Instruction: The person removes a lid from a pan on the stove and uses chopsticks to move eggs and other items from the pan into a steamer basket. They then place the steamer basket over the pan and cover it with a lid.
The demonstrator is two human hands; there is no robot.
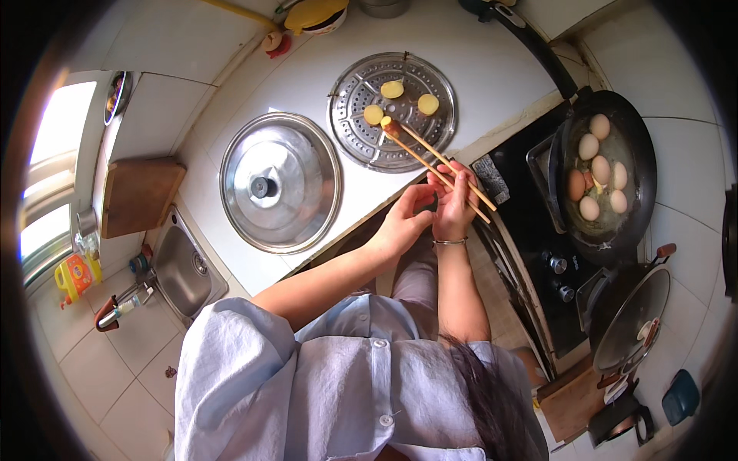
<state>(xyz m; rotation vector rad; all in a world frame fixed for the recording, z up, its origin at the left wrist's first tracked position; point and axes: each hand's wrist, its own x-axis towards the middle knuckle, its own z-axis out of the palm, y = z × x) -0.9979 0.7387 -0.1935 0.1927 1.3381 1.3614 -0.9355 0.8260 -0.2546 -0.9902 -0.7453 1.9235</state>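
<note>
My right hand (455, 199), with a bracelet at the wrist, holds a pair of wooden chopsticks (429, 164). Between their tips is a small piece of food (390, 125), yellow at one end and brown along its side, over the perforated steel steamer rack (426, 135). Three yellow round slices lie on the rack, one of them (428, 104) at its right side. Beside my right hand is my left hand (408, 216), fingers curled and apart, holding nothing visible. Several eggs (601, 170) sit in liquid in a black wok (631, 230) at the right, with small pieces among them.
A steel lid (300, 213) with a black knob lies left of the rack. The wok stands on a black glass cooktop (519, 230); a second pan with a glass lid (634, 322) is nearer me. At the left are a sink (181, 271) and a wooden board (141, 199).
</note>
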